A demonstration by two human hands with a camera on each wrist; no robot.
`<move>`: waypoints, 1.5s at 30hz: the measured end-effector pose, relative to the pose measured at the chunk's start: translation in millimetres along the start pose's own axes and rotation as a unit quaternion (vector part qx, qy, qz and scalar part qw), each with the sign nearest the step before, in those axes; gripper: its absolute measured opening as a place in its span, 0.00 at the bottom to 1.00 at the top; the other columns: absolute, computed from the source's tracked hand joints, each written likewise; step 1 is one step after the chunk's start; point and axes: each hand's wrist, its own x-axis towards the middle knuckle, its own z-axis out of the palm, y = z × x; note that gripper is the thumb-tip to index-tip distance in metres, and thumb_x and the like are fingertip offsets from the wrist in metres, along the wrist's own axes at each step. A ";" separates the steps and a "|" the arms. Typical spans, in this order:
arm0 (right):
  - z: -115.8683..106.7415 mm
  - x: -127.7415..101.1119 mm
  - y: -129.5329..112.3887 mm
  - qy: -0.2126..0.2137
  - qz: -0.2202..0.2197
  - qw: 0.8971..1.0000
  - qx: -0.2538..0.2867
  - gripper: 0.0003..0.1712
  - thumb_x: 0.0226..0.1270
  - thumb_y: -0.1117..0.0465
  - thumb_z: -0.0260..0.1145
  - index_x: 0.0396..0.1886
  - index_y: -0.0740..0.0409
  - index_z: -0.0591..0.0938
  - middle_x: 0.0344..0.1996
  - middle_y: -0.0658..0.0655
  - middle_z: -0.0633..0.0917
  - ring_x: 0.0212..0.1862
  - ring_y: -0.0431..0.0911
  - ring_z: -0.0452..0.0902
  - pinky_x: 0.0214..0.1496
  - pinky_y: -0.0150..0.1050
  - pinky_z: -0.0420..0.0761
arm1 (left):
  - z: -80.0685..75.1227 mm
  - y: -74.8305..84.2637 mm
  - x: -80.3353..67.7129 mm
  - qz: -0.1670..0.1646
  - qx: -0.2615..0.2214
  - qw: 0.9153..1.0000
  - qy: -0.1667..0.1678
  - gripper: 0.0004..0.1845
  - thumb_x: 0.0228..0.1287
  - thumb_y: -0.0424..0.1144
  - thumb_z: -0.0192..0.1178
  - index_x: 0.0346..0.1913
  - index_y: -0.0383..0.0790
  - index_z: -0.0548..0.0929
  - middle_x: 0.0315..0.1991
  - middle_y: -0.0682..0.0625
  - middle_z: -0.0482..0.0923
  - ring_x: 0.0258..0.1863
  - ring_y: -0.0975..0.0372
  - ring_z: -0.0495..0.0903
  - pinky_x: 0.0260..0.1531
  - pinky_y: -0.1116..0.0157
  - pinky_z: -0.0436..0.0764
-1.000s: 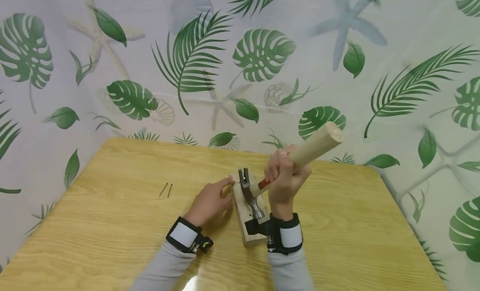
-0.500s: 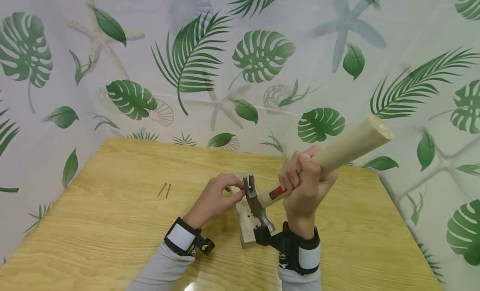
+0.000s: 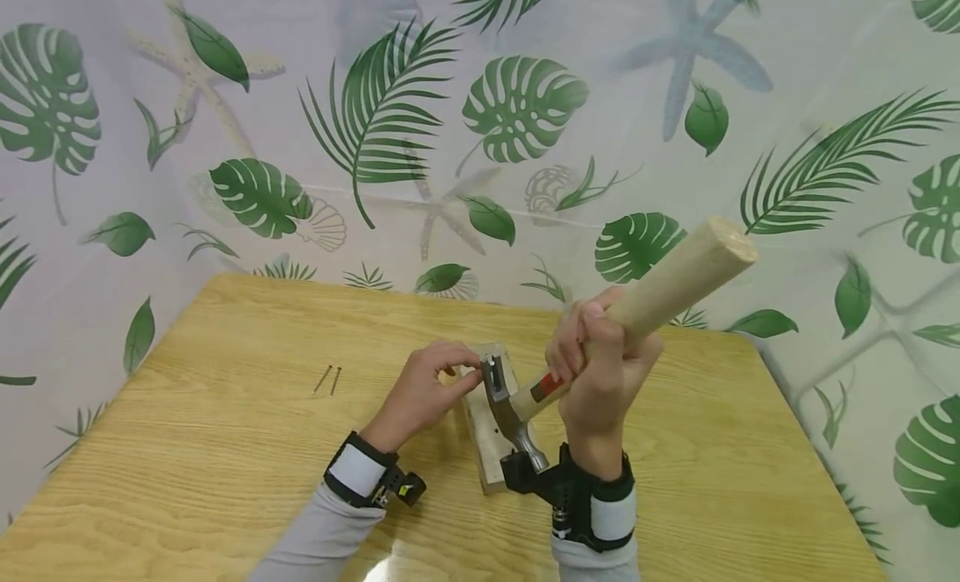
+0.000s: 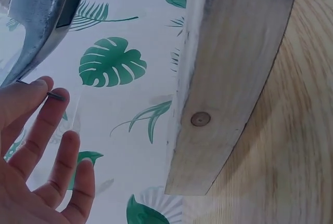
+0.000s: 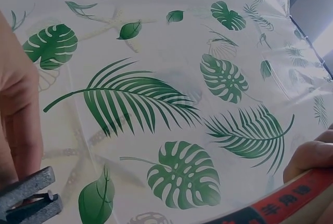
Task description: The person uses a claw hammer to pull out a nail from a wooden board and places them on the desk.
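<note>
My right hand (image 3: 603,357) grips the wooden handle of a claw hammer (image 3: 506,407), its thick butt end pointing up and to the right. The steel head hangs over a pale wooden block (image 3: 483,436), overlapping it in the head view. With thumb and index finger, my left hand (image 3: 423,390) pinches a nail (image 4: 55,96) at the claw's tip; the nail's end sticks out past the index fingertip, while the other fingers spread loosely. In the right wrist view, a small nail head shows in the slot of the claw (image 5: 31,198).
Two loose nails (image 3: 327,380) lie on the wood-grain table (image 3: 247,449) left of the block. Small dark holes show in the block's top, and a round knot marks its side. Behind the table hangs a leaf-patterned sheet (image 3: 420,90).
The hammer has risen off the block and shifted right, then slightly back left. My left hand has moved from the block's far left edge up to the claw, where it pinches the nail.
</note>
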 end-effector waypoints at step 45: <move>7.5 -5.3 -7.7 -0.031 0.012 0.999 -0.019 0.12 0.63 0.72 0.50 0.20 0.63 0.63 0.08 0.50 0.61 0.08 0.40 0.52 0.06 0.33 0.55 | -93.6 -51.6 -30.8 -0.380 0.331 0.864 -0.012 0.15 0.61 0.40 0.68 0.17 0.39 0.86 0.22 0.44 0.83 0.27 0.49 0.82 0.44 0.43 0.76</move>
